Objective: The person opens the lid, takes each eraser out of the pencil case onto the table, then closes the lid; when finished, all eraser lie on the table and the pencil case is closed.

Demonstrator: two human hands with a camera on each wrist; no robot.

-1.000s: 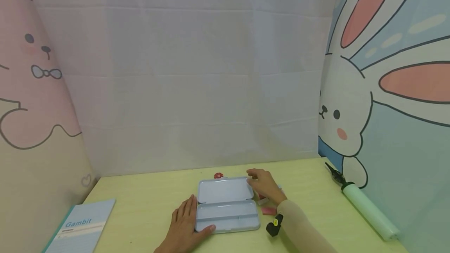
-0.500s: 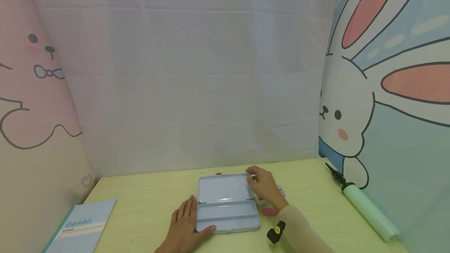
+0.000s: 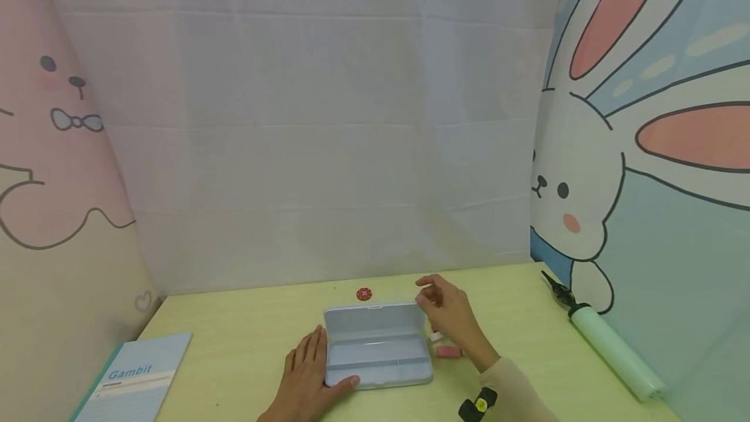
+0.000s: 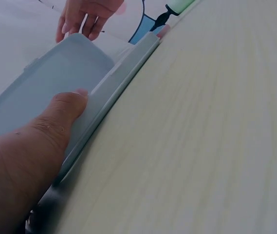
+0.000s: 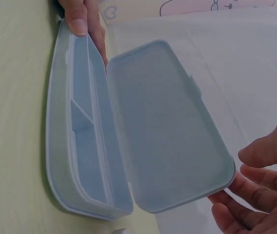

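Observation:
A pale blue pencil case (image 3: 375, 379) lies on the table, divided inside into compartments; its hinged lid (image 3: 375, 321) is tilted up at the back. At the case's left end is my left hand (image 3: 305, 370), fingers along the side and thumb over the front rim. My right hand (image 3: 448, 311) is at the lid's far right corner. In the right wrist view, its loosely bent fingers (image 5: 248, 187) reach behind the lid at that corner, and the thumb stands apart in front of it.
A red round chip (image 3: 364, 294) lies behind the lid. Right of the case are a pink block (image 3: 448, 351) and a small white piece (image 3: 436, 337). A "Gambit" notebook (image 3: 131, 376) lies at left; a mint-green pump (image 3: 615, 350) at right, along the wall.
The lid has swung up from lying back, and my right hand has moved with its corner. The red chip shows fully behind it again. My left hand has stayed in place.

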